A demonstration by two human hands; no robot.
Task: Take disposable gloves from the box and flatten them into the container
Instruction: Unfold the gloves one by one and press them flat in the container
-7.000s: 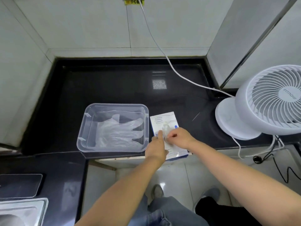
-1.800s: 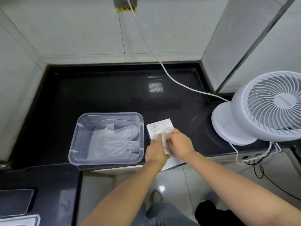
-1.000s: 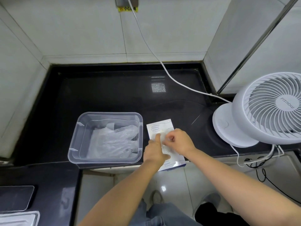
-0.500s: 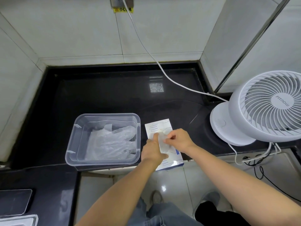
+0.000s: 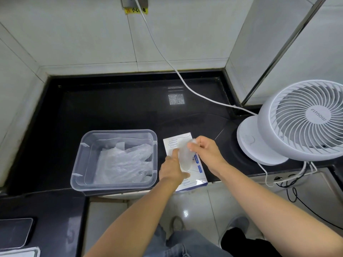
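A white and blue glove box (image 5: 175,143) lies flat at the front edge of the black counter, right of a clear plastic container (image 5: 81,154). Crumpled clear gloves (image 5: 122,162) lie inside the container. My right hand (image 5: 206,151) pinches a clear glove (image 5: 184,158) that is partly drawn out of the box and stretched up from its slot. My left hand (image 5: 172,167) rests on the box, with the index finger extended beside the slot and pressing the box down.
A white desk fan (image 5: 297,123) stands at the right of the counter, its white cable (image 5: 167,60) running up to a wall socket. More cables (image 5: 289,182) hang off the counter's right front. A dark phone (image 5: 14,232) lies at bottom left.
My right hand has lifted up and to the right, drawing the glove farther out of the box. My left hand has stayed on the box.
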